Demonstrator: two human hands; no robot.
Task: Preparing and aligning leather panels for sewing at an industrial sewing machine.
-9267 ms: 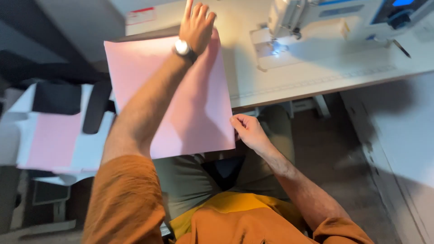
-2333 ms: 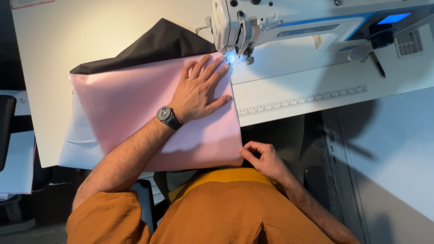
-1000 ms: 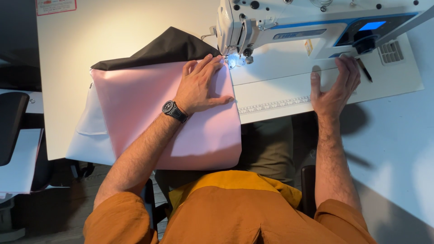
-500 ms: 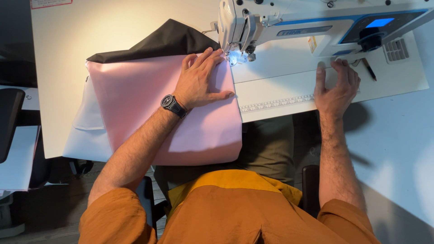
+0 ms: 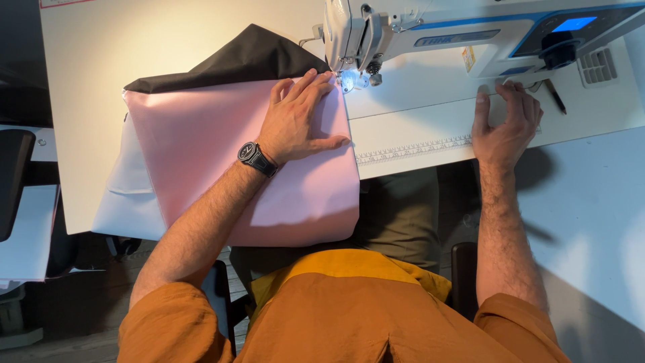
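A pink fabric panel (image 5: 201, 148) lies on the white sewing table (image 5: 168, 40), its near part hanging over the front edge. My left hand (image 5: 299, 117), with a dark wristwatch, presses flat on the panel's upper right corner, fingers spread, beside the lit needle area of the white sewing machine (image 5: 416, 33). A black fabric piece (image 5: 242, 60) sticks out from under the pink one at the back. My right hand (image 5: 505, 124) rests flat on the table in front of the machine's base, holding nothing.
A printed ruler strip (image 5: 416, 146) runs along the table's front edge. A dark pen (image 5: 555, 95) lies right of my right hand. White fabric (image 5: 124, 195) hangs at the left under the pink panel. A dark chair part (image 5: 13, 181) stands at far left.
My right hand has left my lap, reached the table and slid left along the machine's base. My left hand keeps pressing the pink panel beside the needle.
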